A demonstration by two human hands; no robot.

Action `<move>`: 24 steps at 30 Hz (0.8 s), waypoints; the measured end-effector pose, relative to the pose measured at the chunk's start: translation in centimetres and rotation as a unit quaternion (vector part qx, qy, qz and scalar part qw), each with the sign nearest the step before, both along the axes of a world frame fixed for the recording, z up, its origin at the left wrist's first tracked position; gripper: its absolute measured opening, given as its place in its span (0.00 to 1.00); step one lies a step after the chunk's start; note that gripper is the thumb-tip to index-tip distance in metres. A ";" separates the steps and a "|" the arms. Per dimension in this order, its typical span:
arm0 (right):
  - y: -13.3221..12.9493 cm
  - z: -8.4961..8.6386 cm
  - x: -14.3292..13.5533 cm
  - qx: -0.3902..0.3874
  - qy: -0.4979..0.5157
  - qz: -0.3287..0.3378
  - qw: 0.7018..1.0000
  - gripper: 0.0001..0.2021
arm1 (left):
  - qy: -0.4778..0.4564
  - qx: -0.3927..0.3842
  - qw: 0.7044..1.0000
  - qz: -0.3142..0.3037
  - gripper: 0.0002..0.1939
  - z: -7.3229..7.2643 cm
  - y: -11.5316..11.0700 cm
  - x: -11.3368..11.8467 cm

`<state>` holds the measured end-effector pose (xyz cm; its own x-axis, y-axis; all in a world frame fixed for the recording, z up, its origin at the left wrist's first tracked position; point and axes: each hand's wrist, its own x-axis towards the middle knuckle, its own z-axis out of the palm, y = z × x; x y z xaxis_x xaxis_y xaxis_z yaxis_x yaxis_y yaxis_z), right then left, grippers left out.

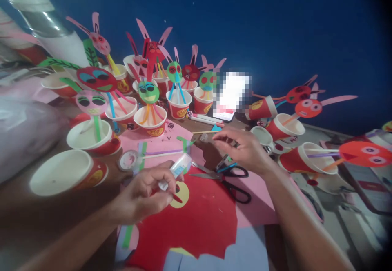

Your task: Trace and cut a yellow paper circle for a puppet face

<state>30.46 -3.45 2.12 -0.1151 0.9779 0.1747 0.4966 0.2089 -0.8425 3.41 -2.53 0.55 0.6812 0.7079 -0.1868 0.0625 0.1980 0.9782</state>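
My left hand [145, 195] is closed around a small white glue bottle [180, 165] with a blue label, tilted up to the right. At its fingertips a small red paper piece [177, 198] shows in front of a yellow paper circle [183, 195]. Below lies a large red paper sheet [196, 226] with cut edges. My right hand [237, 144] hovers over the table's right middle, fingers loosely bent and apart, with nothing clearly visible in them. Under it are black-handled scissors [219, 177], their blades spread, and a blue pen [228, 167].
Red-and-white paper cups [150, 120] with paper-faced straw figures crowd the back and both sides. A roll of tape [128, 161], a purple straw [162, 152] and markers [205, 119] lie around pink paper [254, 197]. A blurred phone [231, 95] leans at the back.
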 end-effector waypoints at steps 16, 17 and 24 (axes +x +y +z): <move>1.7 -1.7 -0.6 0.070 -0.267 0.082 0.958 0.11 | -0.011 -0.030 0.997 -0.064 0.02 -0.7 0.6 0.1; 1.1 -1.0 -0.9 0.059 -0.230 0.100 0.966 0.11 | -0.018 -0.040 0.997 -0.057 0.03 -0.8 0.6 0.0; -1.0 1.4 -3.0 0.026 -0.224 0.162 0.961 0.14 | -0.040 -0.064 0.996 -0.054 0.04 -0.9 0.5 0.1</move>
<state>27.51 -4.43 3.50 -0.4861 0.8698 0.0850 0.7087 0.4492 -0.5440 3.50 -2.07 -0.39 0.7683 0.6036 -0.2128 0.0135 0.3171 0.9483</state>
